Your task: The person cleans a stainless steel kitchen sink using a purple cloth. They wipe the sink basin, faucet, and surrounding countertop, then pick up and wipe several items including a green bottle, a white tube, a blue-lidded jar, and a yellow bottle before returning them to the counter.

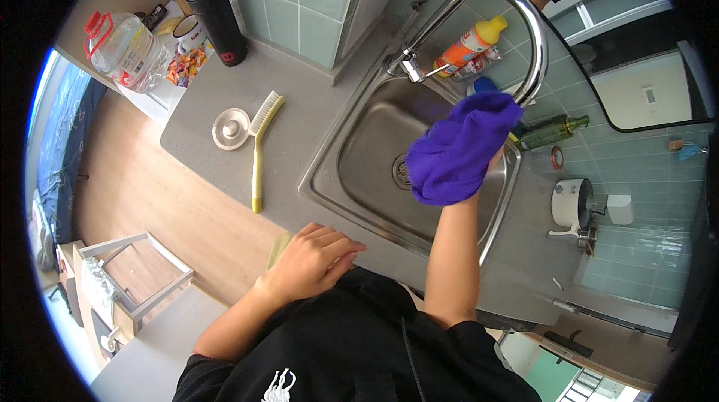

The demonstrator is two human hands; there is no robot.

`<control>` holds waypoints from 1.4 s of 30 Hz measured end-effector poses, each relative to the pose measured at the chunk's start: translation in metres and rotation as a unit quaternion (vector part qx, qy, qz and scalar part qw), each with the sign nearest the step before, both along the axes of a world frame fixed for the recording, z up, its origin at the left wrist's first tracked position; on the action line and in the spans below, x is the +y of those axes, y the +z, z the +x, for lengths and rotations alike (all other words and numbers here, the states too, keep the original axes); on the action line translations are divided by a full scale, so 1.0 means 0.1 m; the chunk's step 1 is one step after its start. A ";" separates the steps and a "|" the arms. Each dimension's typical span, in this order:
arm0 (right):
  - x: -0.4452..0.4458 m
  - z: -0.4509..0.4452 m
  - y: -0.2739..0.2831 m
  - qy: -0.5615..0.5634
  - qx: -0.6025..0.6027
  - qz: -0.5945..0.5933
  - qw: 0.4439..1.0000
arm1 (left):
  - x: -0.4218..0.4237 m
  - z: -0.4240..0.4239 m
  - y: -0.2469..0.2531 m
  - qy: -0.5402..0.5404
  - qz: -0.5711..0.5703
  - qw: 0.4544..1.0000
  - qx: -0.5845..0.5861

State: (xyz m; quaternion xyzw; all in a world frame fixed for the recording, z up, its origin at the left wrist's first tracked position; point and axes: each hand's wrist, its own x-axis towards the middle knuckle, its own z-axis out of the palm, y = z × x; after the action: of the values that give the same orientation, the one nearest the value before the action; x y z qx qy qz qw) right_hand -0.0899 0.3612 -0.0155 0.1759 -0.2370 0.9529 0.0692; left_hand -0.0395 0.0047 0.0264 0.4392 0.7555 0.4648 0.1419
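A purple cloth [463, 149] drapes over my right hand [496, 159], which holds it up at the end of the curved chrome faucet [536, 42], above the stainless steel sink [371, 143]. Most of that hand's fingers are hidden by the cloth. My left hand [321, 256] rests near the counter's front edge, palm down with fingers loosely bent, and nothing shows in its grasp. Something pale green lies partly behind it. To the left of the sink, a yellow-handled brush [258, 160] lies on the grey counter beside a round clear lid or drain cover [231, 129].
Behind the sink stand an orange bottle with a yellow cap [472, 45] and a green pump bottle [547, 132]. A white electric pot [572, 202] is at the right. A black tumbler [216, 20] and a large clear plastic bottle [132, 53] stand at the upper left.
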 end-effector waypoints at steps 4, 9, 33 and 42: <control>-0.20 0.07 -0.35 -0.019 -0.035 -0.152 0.988 | -0.02 0.00 -0.10 0.020 0.000 0.999 -0.026; -0.18 -0.58 -0.81 -0.129 -0.096 -0.173 0.972 | -0.04 0.00 -0.29 0.077 0.029 0.995 -0.052; -1.01 -0.29 -0.18 -0.344 -0.245 0.022 0.906 | -0.22 -0.17 -0.99 0.203 0.167 0.963 -0.057; -0.62 -1.60 -0.41 -0.402 0.006 0.915 0.036 | -0.18 -0.16 -1.17 0.194 0.209 0.958 -0.002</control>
State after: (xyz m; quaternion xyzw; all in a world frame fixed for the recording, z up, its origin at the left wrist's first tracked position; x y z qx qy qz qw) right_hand -0.2500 0.2994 -0.0563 -0.0201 -0.9507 -0.2116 0.2257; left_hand -0.0558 -0.0138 -0.0907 0.3028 0.7119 0.6321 -0.0447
